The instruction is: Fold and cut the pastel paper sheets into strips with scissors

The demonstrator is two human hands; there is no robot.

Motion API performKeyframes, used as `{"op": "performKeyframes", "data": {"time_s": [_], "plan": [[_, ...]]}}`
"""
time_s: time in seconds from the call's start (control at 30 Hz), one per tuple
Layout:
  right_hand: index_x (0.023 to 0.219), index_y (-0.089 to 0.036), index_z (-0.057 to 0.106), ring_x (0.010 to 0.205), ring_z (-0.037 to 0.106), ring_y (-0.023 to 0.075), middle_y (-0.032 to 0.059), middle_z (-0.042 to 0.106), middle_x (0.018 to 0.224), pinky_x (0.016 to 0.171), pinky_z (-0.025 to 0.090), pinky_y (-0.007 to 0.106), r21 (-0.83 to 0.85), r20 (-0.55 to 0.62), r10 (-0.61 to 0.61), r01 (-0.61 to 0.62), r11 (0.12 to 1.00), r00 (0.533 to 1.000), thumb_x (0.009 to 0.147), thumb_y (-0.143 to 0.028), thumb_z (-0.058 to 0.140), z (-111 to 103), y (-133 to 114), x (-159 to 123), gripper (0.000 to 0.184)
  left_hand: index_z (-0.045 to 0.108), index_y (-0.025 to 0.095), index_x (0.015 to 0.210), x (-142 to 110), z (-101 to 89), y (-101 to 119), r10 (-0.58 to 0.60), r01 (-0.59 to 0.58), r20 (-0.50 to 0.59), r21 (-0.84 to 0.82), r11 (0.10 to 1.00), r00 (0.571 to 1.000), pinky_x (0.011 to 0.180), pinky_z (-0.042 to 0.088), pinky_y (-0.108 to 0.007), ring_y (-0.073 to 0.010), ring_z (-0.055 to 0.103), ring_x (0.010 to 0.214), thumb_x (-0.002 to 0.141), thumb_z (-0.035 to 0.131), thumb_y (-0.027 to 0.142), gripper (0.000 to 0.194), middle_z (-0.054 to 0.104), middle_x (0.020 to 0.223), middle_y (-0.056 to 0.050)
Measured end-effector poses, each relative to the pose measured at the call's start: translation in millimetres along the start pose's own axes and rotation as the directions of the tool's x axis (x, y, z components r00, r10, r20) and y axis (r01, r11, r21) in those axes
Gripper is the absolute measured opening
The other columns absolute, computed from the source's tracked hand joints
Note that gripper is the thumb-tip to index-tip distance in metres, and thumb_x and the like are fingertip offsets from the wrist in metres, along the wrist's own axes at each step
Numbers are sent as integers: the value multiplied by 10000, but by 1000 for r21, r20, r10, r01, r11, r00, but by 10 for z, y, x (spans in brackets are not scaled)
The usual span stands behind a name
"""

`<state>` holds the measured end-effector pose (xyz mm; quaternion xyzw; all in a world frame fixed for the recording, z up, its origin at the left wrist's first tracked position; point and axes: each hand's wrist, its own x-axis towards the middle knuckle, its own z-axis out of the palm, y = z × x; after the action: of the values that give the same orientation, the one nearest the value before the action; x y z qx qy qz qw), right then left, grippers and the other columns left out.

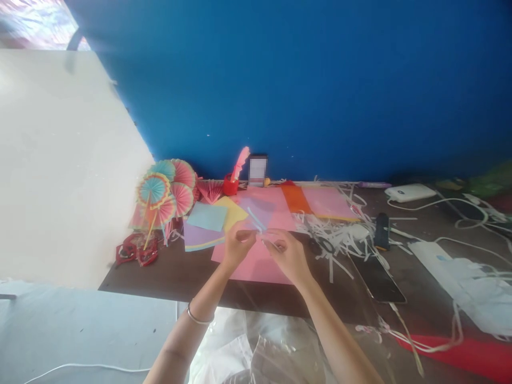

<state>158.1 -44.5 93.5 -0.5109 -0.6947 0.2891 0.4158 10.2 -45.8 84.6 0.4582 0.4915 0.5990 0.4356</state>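
Observation:
My left hand (240, 246) and my right hand (286, 253) meet over the sheets, fingertips pinched. Between them they hold a narrow light blue paper strip (255, 217), which points up and to the left. Its lower end is partly hidden by the fingers. Below the hands lies a pink paper sheet (260, 266). Just left of my left hand is a light blue paper piece (207, 216), beside a yellow piece (232, 209) and over a lilac sheet (198, 238).
Pleated paper fans (154, 192) stand at the left, above red scissors-like handles (138, 249). White paper scraps (340, 240) lie heaped on the right, near a black phone (378, 280). Farther right are a power strip (436, 266) and cables. A blue wall (300, 90) rises behind.

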Motion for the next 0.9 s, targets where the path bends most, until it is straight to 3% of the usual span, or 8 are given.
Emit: {"op": "performKeyframes", "data": {"time_s": [0.17,0.33,0.6,0.9], "plan": [[902,-285,674,711,604,161,31,627,917,584,499,273,-111,37,-221,224,968,974,799,-273,549,-23,74,36,162,586,170,1000,87,-51,44,-93,93,-42,9,996,995,673,492,-286,-203,664,696,617,720,227,410,688,649,-27],[982,-292,660,746,619,153,34,632,950,656,500,264,-227,103,-328,343,911,939,860,-228,462,-22,128,36,241,509,176,1108,148,-104,-43,-149,147,-10,-95,984,989,724,498,-316,-175,656,674,615,731,246,545,686,640,-10],[1052,-248,628,776,630,148,43,653,956,693,505,247,-324,156,-397,426,844,905,882,-174,414,-4,158,23,283,460,157,1132,138,-116,-17,-203,208,49,-318,925,978,769,502,-407,-195,661,683,564,769,291,660,681,653,-24],[1038,-225,626,784,632,146,40,654,952,702,510,245,-333,157,-401,431,839,902,869,-141,425,29,203,29,275,461,165,1124,134,-123,-56,-226,230,54,-352,907,973,791,499,-442,-197,659,700,599,752,295,613,679,661,-25]]}}
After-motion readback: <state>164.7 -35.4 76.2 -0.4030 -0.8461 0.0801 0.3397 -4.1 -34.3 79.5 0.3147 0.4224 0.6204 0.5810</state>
